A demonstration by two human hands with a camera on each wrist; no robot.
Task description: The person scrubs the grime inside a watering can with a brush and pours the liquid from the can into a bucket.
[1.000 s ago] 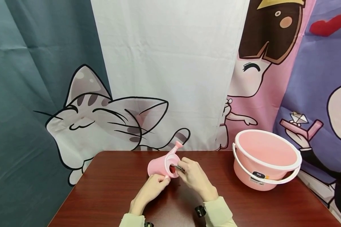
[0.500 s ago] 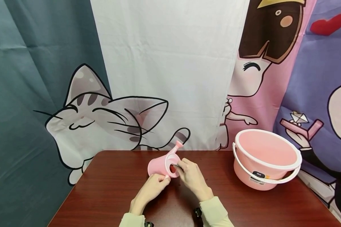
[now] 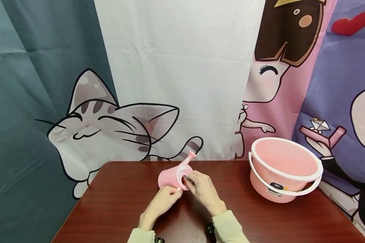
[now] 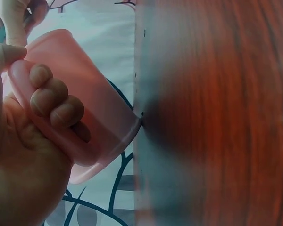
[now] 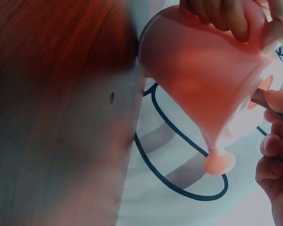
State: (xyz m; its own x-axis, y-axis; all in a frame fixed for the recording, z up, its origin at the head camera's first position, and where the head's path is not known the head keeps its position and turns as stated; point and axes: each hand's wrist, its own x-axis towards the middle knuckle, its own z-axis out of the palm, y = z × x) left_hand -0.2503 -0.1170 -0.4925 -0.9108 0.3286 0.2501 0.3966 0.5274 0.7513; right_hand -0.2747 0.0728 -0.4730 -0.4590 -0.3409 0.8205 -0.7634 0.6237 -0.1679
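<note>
A pink watering can (image 3: 168,178) is tipped on its side rim, its mouth turned right and its spout (image 3: 187,158) angled up. My left hand (image 3: 162,201) grips the can's handle (image 4: 74,147), fingers curled through it in the left wrist view. With my right hand (image 3: 204,191) I pinch a thin, dark metallic tool (image 5: 260,97). Its tip is inside the can's mouth, so I cannot tell its kind. Something orange-red shows inside the opening in the right wrist view. The can's lower edge touches the table in both wrist views.
At the right of the brown table (image 3: 109,202) stands a pink bucket (image 3: 275,189) with a white handle (image 3: 304,193) hanging in front. A cartoon-printed curtain (image 3: 182,81) hangs behind the table. Small dark specks (image 5: 112,98) lie on the tabletop.
My right hand has shifted slightly left and down at the can's mouth, with the tool's angle changing a little. The left hand and the can stay almost still.
</note>
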